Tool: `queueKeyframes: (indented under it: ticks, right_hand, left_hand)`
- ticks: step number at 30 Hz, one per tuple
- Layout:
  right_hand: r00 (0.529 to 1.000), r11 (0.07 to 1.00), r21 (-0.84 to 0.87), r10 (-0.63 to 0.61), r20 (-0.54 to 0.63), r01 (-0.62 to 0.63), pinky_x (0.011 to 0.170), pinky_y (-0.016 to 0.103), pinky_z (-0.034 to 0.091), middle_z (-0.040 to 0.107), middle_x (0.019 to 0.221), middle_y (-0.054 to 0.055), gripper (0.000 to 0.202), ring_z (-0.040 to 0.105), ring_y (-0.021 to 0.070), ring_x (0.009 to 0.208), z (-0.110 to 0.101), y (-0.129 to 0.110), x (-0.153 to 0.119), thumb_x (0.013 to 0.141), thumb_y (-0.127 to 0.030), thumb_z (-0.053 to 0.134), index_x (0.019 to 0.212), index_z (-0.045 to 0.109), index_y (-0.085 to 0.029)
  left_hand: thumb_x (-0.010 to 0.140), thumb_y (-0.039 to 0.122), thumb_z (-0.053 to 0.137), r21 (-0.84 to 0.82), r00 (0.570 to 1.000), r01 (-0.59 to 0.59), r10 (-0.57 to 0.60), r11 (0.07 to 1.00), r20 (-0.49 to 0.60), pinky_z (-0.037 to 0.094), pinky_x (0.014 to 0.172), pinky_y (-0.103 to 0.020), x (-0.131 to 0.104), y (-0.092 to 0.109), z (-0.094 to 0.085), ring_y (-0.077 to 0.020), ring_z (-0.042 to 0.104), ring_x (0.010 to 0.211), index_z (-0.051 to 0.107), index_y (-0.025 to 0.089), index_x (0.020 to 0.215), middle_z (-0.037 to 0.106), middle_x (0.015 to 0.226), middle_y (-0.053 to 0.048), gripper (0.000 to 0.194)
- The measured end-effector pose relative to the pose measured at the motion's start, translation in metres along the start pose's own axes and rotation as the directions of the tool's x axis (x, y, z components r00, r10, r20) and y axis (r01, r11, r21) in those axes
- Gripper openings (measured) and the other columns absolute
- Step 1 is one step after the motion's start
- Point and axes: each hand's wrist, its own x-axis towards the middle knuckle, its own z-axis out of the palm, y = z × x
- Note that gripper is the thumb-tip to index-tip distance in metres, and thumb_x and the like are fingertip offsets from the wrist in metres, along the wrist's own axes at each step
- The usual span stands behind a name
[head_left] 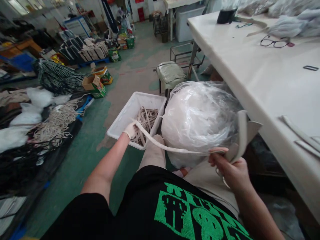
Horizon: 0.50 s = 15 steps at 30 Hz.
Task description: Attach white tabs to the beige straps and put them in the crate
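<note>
A long pale webbing strap (160, 144) runs slackly between my two hands, across my knee. My left hand (130, 130), in what looks like a light glove, reaches over the near side of a white plastic crate (120, 121) and pinches one end of the strap. Inside the crate lies a tangle of beige strap pieces (147, 118). My right hand (233, 170) is closed on the strap's other end, close to the table edge. Wider beige bands (242, 133) curve up out of that hand; how they join the strap is partly hidden by my fingers.
A big clear plastic bag with white contents (197, 113) stands between the crate and the white table (250, 73). Eyeglasses (273, 42) and strap pieces (302, 135) lie on the table. A wrapped stool (171, 73) is behind the crate. Cord bundles (53, 123) cover the floor at left.
</note>
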Motion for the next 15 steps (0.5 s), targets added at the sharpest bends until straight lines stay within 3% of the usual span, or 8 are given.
queueKeyframes:
  ticks: [3, 5, 8, 10, 12, 14, 15]
  right_hand:
    - [0.96, 0.999, 0.013, 0.046, 0.277, -0.052, 0.044, 0.026, 0.04, 0.072, 0.072, 0.005, 0.023, 0.055, 0.0151, 0.053, 0.056, -0.009, -0.001, 0.08, -0.04, 0.07, 0.09, 0.074, -0.02]
    - [0.882, 1.0, 0.001, 0.005, 0.472, -0.006, 0.055, 0.026, 0.047, 0.074, 0.083, 0.005, 0.026, 0.059, 0.0149, 0.062, 0.09, -0.015, 0.002, 0.078, -0.036, 0.07, 0.097, 0.074, -0.019]
    - [0.821, 0.998, -0.021, -0.035, 0.57, 0.057, 0.059, 0.024, 0.047, 0.071, 0.08, 0.002, 0.022, 0.058, 0.0132, 0.067, 0.115, -0.015, 0.009, 0.079, -0.036, 0.071, 0.091, 0.073, -0.018]
    - [0.807, 0.999, -0.006, 0.035, 0.589, -0.039, 0.057, 0.023, 0.047, 0.071, 0.081, 0.002, 0.026, 0.058, 0.0129, 0.067, 0.11, -0.007, 0.009, 0.081, -0.04, 0.07, 0.094, 0.071, -0.018]
    - [0.795, 0.984, 0.028, 0.125, 0.594, -0.175, 0.055, 0.023, 0.048, 0.073, 0.084, 0.004, 0.036, 0.059, 0.0132, 0.066, 0.095, 0.007, 0.004, 0.081, -0.044, 0.07, 0.106, 0.069, -0.017]
    - [0.801, 0.96, 0.047, 0.202, 0.564, -0.276, 0.054, 0.023, 0.049, 0.074, 0.085, 0.005, 0.047, 0.061, 0.0139, 0.066, 0.076, 0.023, -0.004, 0.081, -0.048, 0.071, 0.115, 0.066, -0.016]
    - [0.811, 0.951, 0.05, 0.232, 0.537, -0.306, 0.054, 0.023, 0.049, 0.074, 0.084, 0.005, 0.05, 0.061, 0.0139, 0.065, 0.067, 0.032, -0.009, 0.08, -0.05, 0.072, 0.116, 0.065, -0.016]
  left_hand:
    - [0.097, 0.026, 0.051, 0.145, 0.988, -0.126, 0.137, 0.981, -0.069, 0.056, 0.079, -0.03, 0.033, 0.066, 0.004, -0.017, 0.07, 0.083, 0.064, 0.013, 0.104, 0.074, 0.086, -0.008, 0.02]
    - [0.097, 0.031, 0.055, 0.287, 0.961, -0.21, 0.251, 0.935, -0.114, 0.053, 0.093, -0.039, 0.049, 0.108, 0.01, -0.0224, 0.068, 0.102, 0.06, 0.009, 0.11, 0.074, 0.105, -0.012, 0.026]
    - [0.091, 0.027, 0.067, 0.537, 0.862, -0.366, 0.494, 0.76, -0.112, 0.03, 0.117, -0.048, 0.059, 0.146, 0.027, -0.0307, 0.046, 0.137, 0.05, 0.0, 0.129, 0.056, 0.142, -0.021, 0.05]
    - [0.093, 0.023, 0.064, 0.601, 0.807, -0.466, 0.59, 0.649, -0.011, 0.022, 0.121, -0.045, 0.057, 0.145, 0.043, -0.0288, 0.038, 0.144, 0.047, 0.0, 0.136, 0.046, 0.152, -0.021, 0.052]
    - [0.095, 0.021, 0.058, 0.603, 0.758, -0.57, 0.64, 0.558, 0.125, 0.026, 0.12, -0.038, 0.048, 0.124, 0.065, -0.0237, 0.045, 0.139, 0.054, 0.004, 0.134, 0.052, 0.149, -0.016, 0.043]
    - [0.093, 0.023, 0.058, 0.595, 0.668, -0.686, 0.686, 0.418, 0.289, 0.031, 0.118, -0.036, 0.031, 0.092, 0.091, -0.0222, 0.052, 0.133, 0.063, 0.011, 0.126, 0.062, 0.141, -0.01, 0.036]
    - [0.092, 0.026, 0.059, 0.595, 0.584, -0.752, 0.707, 0.284, 0.4, 0.031, 0.118, -0.039, 0.021, 0.074, 0.105, -0.024, 0.052, 0.133, 0.066, 0.014, 0.124, 0.064, 0.138, -0.01, 0.034]
